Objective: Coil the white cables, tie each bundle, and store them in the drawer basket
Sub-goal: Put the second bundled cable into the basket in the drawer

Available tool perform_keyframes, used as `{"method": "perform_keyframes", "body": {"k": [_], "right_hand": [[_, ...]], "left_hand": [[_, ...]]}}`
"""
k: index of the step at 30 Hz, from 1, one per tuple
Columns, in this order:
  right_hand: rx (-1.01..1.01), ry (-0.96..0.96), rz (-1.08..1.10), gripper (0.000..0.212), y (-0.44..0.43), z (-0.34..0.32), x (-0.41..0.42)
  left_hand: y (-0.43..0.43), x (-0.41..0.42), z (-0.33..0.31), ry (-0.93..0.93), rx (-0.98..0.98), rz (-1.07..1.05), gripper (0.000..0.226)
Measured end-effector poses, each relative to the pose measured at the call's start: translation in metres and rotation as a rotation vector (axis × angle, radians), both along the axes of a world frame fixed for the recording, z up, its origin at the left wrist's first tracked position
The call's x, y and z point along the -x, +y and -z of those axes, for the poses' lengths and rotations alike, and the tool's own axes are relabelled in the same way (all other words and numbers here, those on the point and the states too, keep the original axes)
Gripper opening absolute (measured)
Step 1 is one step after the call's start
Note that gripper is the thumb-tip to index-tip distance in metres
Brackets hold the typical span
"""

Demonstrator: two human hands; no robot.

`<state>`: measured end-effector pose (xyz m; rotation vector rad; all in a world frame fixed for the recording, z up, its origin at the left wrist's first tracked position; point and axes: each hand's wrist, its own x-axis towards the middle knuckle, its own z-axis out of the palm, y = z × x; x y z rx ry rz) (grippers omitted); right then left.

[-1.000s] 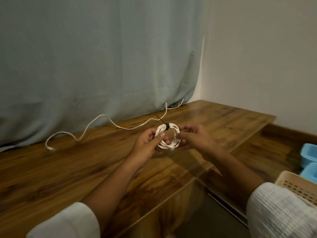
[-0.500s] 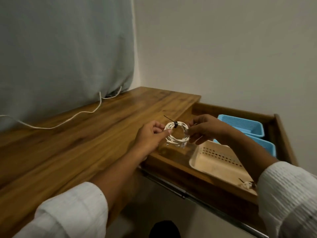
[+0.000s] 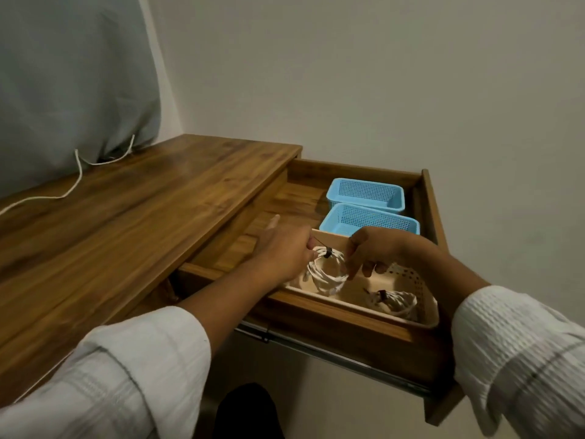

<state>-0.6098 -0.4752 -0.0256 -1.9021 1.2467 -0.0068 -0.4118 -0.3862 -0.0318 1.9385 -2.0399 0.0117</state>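
Wooden desk [image 3: 126,217], its drawer [image 3: 348,337] pulled open at the right end. Beige basket [image 3: 411,280] sits at the drawer's front edge, w/ blue baskets [image 3: 367,193] behind. L hand [image 3: 285,251] & R hand [image 3: 376,248] each pinch a side of the coiled white cable [image 3: 326,275] over the basket's left end. Ring faces cam, black tie [image 3: 327,252] on top. Can't tell if it touches bottom. 2nd tied bundle [image 3: 392,302] lies at the basket's right end, blurry.

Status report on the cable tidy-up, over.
Left hand and right hand both pinching the tied coil, over the beige basket. One tied bundle already inside. Nothing blocking the drop. Loose cable on desk, not yet coiled.
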Motion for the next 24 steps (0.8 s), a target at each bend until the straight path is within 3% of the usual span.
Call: {"method": "perform_keyframes", "body": {"k": [4,7,12,17,24], "right_hand": [[0.015,0.154,-0.026,0.018,-0.004,0.015,0.004],[-0.039,0.189,-0.044,0.032,-0.004,0.021,0.004],[0.025,0.292,-0.115,0.029,0.000,0.015,-0.003],[0.150,0.398,-0.184,0.018,0.006,-0.015,-0.031],[0.368,0.200,-0.269,0.017,0.027,-0.059,-0.126]], "left_hand": [[0.000,0.016,0.009,-0.240,-0.130,0.076,0.010],[-0.003,0.018,0.011,-0.279,-0.234,0.099,0.010],[-0.007,0.015,0.005,-0.300,-0.367,0.133,0.015],[0.003,-0.008,-0.008,-0.155,-0.202,0.134,0.018],[0.045,-0.106,-0.053,0.001,-0.018,-0.037,0.022]]}}
